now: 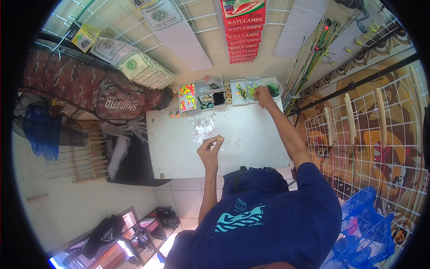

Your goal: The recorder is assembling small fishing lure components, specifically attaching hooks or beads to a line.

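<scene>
Above the white table (179,161), my left hand (209,150) pinches a small yellow piece (220,138) between thumb and fingertips; its exact kind is too small to tell. My right hand (264,96) reaches to the far right of the table, fingers drawn together at a clear tray (254,82) of small yellow-green pieces. Whatever those fingertips hold is hidden. Beside that tray is another clear tray (238,101) with green and yellow bits. A pile of small clear plastic bags (204,127) lies beyond my left hand, and a single clear bag (236,142) lies to its right.
A compartment box (188,108) holds bright pink and yellow pieces and dark items. Several spools (227,92) stand beside it. Dark green material (273,89) sits in a container at the right. Fishing rods (316,54) lean at the back right; a camouflage bag (121,96) hangs left.
</scene>
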Tool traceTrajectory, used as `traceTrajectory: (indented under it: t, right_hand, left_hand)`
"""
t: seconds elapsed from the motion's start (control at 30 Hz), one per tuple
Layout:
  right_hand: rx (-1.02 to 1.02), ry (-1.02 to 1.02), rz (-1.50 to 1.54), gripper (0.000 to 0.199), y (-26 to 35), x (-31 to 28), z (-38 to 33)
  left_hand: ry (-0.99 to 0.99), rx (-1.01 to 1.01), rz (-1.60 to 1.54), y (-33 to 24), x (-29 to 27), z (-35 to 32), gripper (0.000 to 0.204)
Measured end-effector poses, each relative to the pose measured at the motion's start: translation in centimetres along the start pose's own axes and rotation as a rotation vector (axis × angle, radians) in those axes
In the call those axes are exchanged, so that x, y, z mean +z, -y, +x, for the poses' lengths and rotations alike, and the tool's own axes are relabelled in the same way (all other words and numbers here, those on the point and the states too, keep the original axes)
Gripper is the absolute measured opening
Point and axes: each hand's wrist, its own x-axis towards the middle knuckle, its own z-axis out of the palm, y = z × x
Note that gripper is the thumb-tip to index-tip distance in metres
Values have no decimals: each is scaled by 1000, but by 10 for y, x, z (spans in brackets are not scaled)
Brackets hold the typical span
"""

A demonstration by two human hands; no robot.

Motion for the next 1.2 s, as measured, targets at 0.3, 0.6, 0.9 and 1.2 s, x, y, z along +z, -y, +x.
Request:
traceTrajectory:
  t: [0.3,0.6,0.9,1.2]
  right_hand:
    - [-157,-196,-512,10,-16,19,20]
    - [-199,-220,-314,5,-19,-10,20]
    - [-131,-37,392,17,19,-59,-10]
    - [-299,105,729,13,99,-52,-125]
  left_hand:
    - [-15,-15,-4,-1,-6,7,19]
    - [19,-51,-62,-13,3,9,18]
    - [81,-53,-82,-19,8,8,20]
    - [126,65,-228,-43,35,13,23]
